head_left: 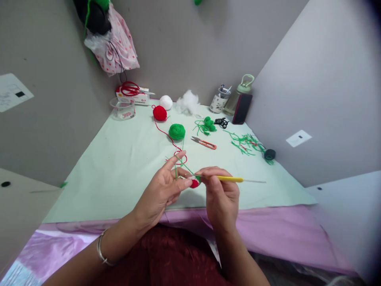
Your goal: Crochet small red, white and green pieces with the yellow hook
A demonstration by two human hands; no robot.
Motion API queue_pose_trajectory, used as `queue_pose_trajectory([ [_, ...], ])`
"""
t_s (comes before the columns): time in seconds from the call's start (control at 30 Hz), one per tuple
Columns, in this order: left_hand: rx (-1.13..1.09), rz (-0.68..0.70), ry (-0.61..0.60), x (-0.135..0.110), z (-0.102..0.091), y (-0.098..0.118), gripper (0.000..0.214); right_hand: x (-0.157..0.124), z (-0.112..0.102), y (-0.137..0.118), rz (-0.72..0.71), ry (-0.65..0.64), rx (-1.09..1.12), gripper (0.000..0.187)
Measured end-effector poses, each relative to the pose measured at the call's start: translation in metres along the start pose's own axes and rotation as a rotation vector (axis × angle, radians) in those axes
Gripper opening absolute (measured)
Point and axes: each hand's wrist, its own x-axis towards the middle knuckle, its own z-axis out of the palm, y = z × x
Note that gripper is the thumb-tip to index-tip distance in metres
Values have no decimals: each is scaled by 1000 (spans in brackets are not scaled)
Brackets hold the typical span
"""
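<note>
My left hand (163, 184) pinches a small crochet piece (194, 183) in red, white and green between thumb and fingers. Green yarn runs over its raised index finger and down from the green yarn ball (176, 132). My right hand (222, 194) grips a crochet hook (229, 179) with a yellow handle, its metal tip at the top of the piece. The hook's other thin metal end points right. A red yarn ball (160, 113) lies farther back, its strand looping on the table just beyond my left fingers.
Orange thread snips (204, 143) lie beyond my hands. Green yarn scraps (245, 143), a black tape roll (270, 154), a phone (242, 109), a bottle (233, 102) and a pen cup (219, 100) are right. White stuffing (188, 103), a plastic tub (123, 109) and red scissors (131, 89) stand at the back.
</note>
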Motion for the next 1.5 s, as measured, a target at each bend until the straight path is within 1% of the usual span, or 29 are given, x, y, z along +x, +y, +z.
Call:
queue_pose_trajectory([
  [0.1,-7,19,8,-1,1,1,82,3,1,-3,25,-2,75,16],
  [0.17,1,32,3,-2,1,2,81,3,1,-5,25,-27,102,19],
  [0.27,40,57,13,-2,0,2,80,3,-3,-8,0,-74,62,23],
  [0.33,75,83,27,-3,-2,0,79,1,-6,-9,-52,-99,-14,24],
  [0.47,157,170,68,-3,-7,-8,72,-3,-11,-10,-220,-161,-205,23],
  [0.57,216,235,106,-5,-8,-13,67,-6,-13,-9,-331,-208,-300,27],
  [0.7,256,317,136,-6,-4,-13,60,-7,-12,-7,-439,-217,-387,30],
  [0.8,260,336,144,-6,-2,-10,57,-4,-10,-9,-474,-212,-420,28],
  [0.9,241,324,143,-5,-1,-9,57,-1,-8,-12,-500,-201,-461,27],
  [1.0,175,290,145,-4,1,-9,68,-2,-7,-8,-607,-209,-627,24],
  [1.07,101,213,121,-3,1,-9,80,-5,-8,-1,-742,-182,-777,25],
  [1.13,8,80,65,-2,0,-6,87,-9,-9,6,-860,-129,-888,30],
  [1.17,-37,8,32,-1,-1,-5,87,-10,-9,8,-885,-110,-903,33],
  [1.2,-75,-58,7,-1,-3,-3,86,-11,-9,10,-867,-108,-884,34],
  [1.23,-107,-104,-6,0,-4,-1,82,-11,-9,9,-800,-118,-827,33],
  [1.3,-145,-131,-1,1,-6,3,72,-8,-9,5,-583,-117,-621,28],
  [1.37,-147,-97,13,1,-7,6,66,-2,-7,-2,-352,-77,-357,24],
  [1.4,-140,-71,15,1,-6,7,65,0,-6,-5,-265,-58,-237,23],
  [1.47,-111,-30,2,0,-3,8,66,5,-3,-9,-170,-61,-87,21],
  [1.5,-94,-16,-6,-1,-2,7,66,6,-1,-9,-151,-82,-68,20],
])
